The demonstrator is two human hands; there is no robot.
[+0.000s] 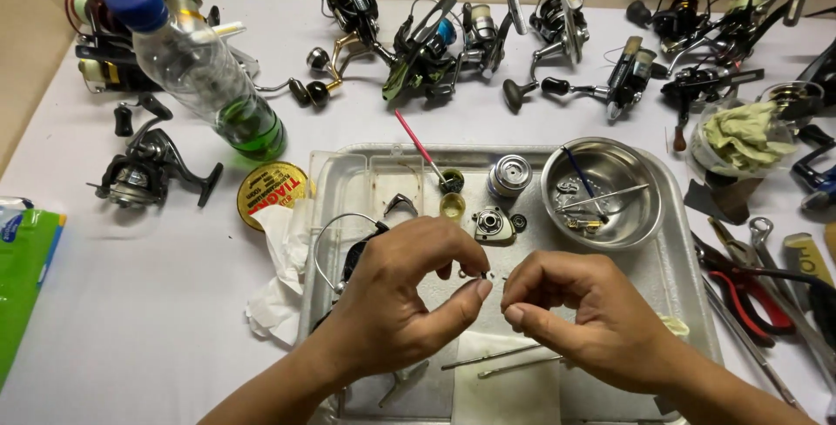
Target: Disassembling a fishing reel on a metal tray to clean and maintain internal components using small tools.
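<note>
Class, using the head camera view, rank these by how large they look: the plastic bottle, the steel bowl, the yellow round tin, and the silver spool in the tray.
1. Plastic bottle, though it lies angled toward the camera.
2. Steel bowl.
3. Yellow round tin.
4. Silver spool.

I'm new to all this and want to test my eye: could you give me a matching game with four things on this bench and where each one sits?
Things:
1. plastic bottle
2. steel bowl
3. red-handled pliers
4. crumpled tissue

Places:
A. on the tray, towards its far right
B. off the tray's left edge
C. far left of the table, holding green liquid
D. off the tray's right edge, among tools

Pairs: 1-C, 2-A, 3-D, 4-B
</note>
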